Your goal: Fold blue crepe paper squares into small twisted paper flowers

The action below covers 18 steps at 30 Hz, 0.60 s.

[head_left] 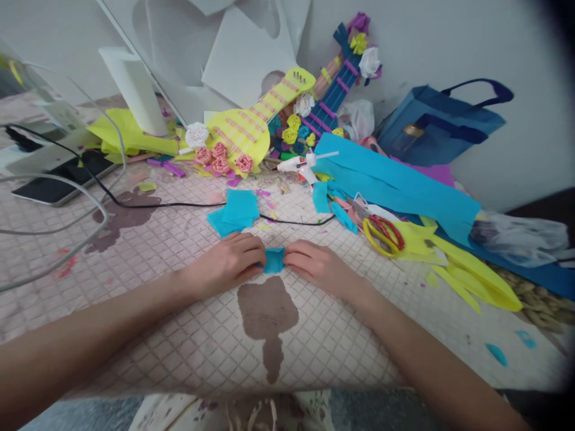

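Between my two hands is a small piece of blue crepe paper point(274, 261), folded and low over the patterned cloth. My left hand point(233, 258) grips its left end, fingers pressed together. At the right end, my right hand point(314, 263) pinches the paper between thumb and fingers. Just beyond my left hand lies a stack of blue paper squares point(242, 206). A white glue gun point(299, 167) rests farther back with its black cord running across the cloth. Scissors with yellow and red handles point(384, 235) lie to the right of my right hand.
A yellow paper guitar point(240, 129) and a dark blue one point(335, 99), both with paper flowers, lean at the back. Long blue crepe paper point(395, 179) and yellow paper point(476, 266) spread over the right side. A phone point(67, 176) and cables lie left; a blue bag point(440, 129) stands back right.
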Tool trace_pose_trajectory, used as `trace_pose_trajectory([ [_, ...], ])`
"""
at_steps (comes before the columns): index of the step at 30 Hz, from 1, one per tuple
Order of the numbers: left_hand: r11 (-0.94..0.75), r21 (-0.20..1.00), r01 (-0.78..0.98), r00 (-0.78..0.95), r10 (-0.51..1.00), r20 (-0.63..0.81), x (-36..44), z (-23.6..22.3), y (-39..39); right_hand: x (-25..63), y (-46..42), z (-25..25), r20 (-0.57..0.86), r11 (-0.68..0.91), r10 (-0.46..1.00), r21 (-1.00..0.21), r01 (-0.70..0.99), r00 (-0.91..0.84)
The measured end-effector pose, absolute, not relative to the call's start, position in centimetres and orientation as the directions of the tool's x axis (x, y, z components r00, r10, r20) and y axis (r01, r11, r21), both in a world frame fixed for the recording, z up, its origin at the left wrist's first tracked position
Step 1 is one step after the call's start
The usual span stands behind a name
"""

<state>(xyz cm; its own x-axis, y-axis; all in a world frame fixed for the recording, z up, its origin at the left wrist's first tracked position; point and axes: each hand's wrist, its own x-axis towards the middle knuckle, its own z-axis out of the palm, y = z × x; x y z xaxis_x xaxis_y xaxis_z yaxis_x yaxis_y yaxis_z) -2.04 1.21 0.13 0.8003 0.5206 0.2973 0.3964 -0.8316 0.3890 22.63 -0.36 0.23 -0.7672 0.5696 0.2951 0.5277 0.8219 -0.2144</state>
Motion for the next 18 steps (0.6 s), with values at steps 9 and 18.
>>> trace_pose_trajectory([
  [9,-0.758,0.551,0.348,0.756,0.575,0.314,-1.94,0.65,1.39,21.87,-0.59,-0.22,0.316,0.837,0.519,0.002,0.548,-0.794],
  [18,-0.862,0.320,0.394,0.796,0.494,0.351,-1.99,0.30,1.06,22.19,-0.44,-0.10,0.323,0.818,0.568,-0.127,0.561,-0.757],
])
